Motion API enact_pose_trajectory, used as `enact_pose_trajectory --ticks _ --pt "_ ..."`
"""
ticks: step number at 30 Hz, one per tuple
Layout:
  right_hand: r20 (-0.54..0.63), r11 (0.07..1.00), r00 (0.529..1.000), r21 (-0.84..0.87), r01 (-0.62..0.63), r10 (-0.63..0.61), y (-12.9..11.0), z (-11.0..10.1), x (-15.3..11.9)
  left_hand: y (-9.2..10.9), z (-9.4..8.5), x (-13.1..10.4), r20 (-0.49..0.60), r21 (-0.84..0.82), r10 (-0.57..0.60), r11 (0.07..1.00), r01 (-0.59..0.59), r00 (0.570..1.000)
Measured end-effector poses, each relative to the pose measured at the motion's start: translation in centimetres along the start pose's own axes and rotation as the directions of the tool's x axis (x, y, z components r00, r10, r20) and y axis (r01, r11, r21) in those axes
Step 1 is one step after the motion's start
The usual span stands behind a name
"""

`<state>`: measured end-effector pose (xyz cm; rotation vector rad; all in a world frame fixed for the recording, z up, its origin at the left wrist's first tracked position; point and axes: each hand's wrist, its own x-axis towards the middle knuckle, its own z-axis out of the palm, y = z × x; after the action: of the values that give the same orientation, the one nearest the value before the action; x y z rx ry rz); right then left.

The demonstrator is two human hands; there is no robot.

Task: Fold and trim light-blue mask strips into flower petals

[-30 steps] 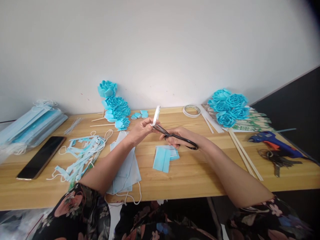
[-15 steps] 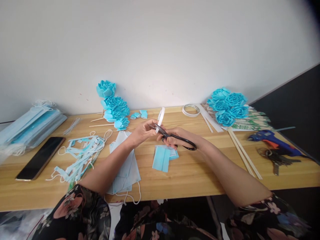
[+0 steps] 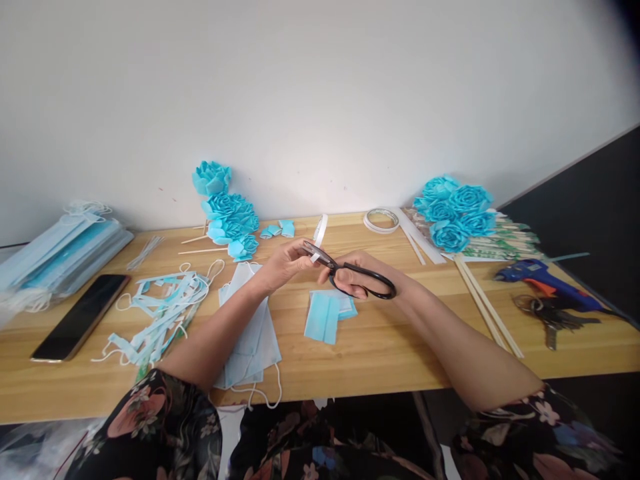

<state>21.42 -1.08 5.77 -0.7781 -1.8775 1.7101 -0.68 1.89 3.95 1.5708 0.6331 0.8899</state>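
Black-handled scissors (image 3: 373, 280) are gripped in my right hand (image 3: 356, 270), their blades pointing left toward my other hand. My left hand (image 3: 287, 263) pinches a roll of white tape (image 3: 321, 229) held on edge above the table. The scissor blades lie across a short white tape end by the left fingertips; whether they touch the tape I cannot tell. Below the hands, cut light-blue mask pieces (image 3: 323, 319) rest on the wood. Whole blue face masks (image 3: 250, 340) with white ear loops lie under and beside my left forearm.
Blue fabric flowers stand at the back left (image 3: 233, 213) and right (image 3: 453, 210). Another tape roll (image 3: 381, 221) lies near the wall. On the right are sticks (image 3: 487, 303), a glue gun (image 3: 545, 280) and keys (image 3: 553, 323); on the left, mask scraps (image 3: 167, 310), a phone (image 3: 80, 317) and stacked masks (image 3: 65, 250).
The scissor handles have shifted slightly right and the blades now lie across the tape end at a flatter line. The tape roll in my left hand has tilted and dropped slightly left.
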Motion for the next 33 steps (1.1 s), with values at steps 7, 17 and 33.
enact_pose_trajectory --ticks 7,17,33 --pt "-0.096 0.997 0.995 0.074 0.025 -0.018 0.2 0.4 0.2 -0.1 -0.3 0.1 0.03 0.022 0.003 1.0 -0.004 1.0" --pt "-0.05 0.986 0.989 0.08 0.146 -0.142 1.7 0.2 0.4 0.7 -0.6 0.1 0.099 0.024 0.07 0.997 -0.072 0.993" --pt "0.018 0.971 0.977 0.119 0.209 -0.213 0.5 -0.4 0.0 -1.0 -1.6 0.3 -0.092 -0.067 0.023 0.997 -0.029 0.995"
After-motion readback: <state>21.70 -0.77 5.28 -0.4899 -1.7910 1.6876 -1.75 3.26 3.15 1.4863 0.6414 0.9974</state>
